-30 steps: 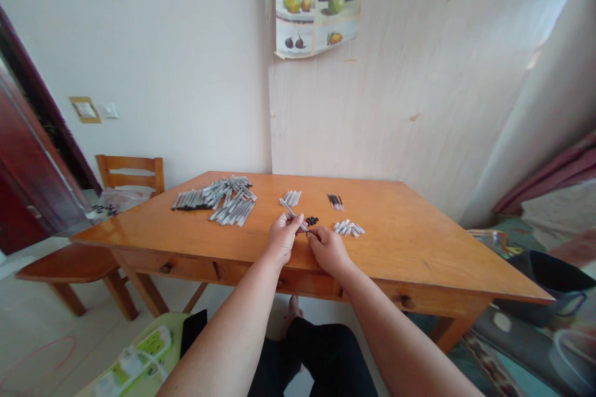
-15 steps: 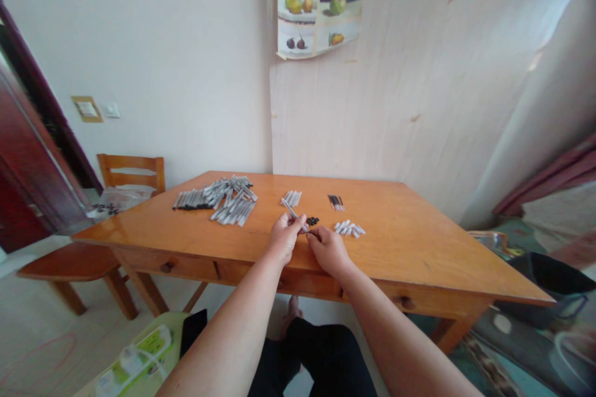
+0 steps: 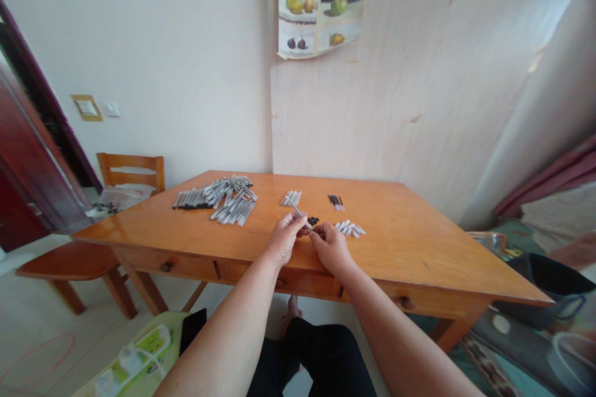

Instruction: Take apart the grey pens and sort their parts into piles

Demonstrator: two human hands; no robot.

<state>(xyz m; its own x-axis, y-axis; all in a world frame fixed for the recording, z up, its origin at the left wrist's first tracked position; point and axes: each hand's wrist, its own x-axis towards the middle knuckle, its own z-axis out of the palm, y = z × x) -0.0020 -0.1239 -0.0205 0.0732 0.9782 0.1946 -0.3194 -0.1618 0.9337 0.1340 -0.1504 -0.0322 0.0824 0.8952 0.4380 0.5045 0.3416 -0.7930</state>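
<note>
My left hand (image 3: 286, 237) is closed around a slim grey pen barrel (image 3: 293, 205), which slants up and to the left above the table. The fingers of my right hand (image 3: 329, 244) pinch the barrel's near end, and whatever small part may be there is hidden. Just beyond the fingertips lies a little heap of small black pieces (image 3: 313, 221). White caps (image 3: 350, 229) are scattered to the right of my right hand. Behind my hands are a row of pale tubes (image 3: 285, 198) and, farther right, several dark thin refills (image 3: 336, 201).
A large pile of grey pens (image 3: 233, 198) covers the left part of the wooden table (image 3: 400, 242). To the left stands a wooden chair (image 3: 69, 260) with a plastic bag on it. A black bin (image 3: 549, 285) is on the floor at right, a green container (image 3: 153, 353) below left.
Both hands have shifted very slightly, the right one a little to the right and upward. The pen barrel stays between them, its far end slightly farther right.
</note>
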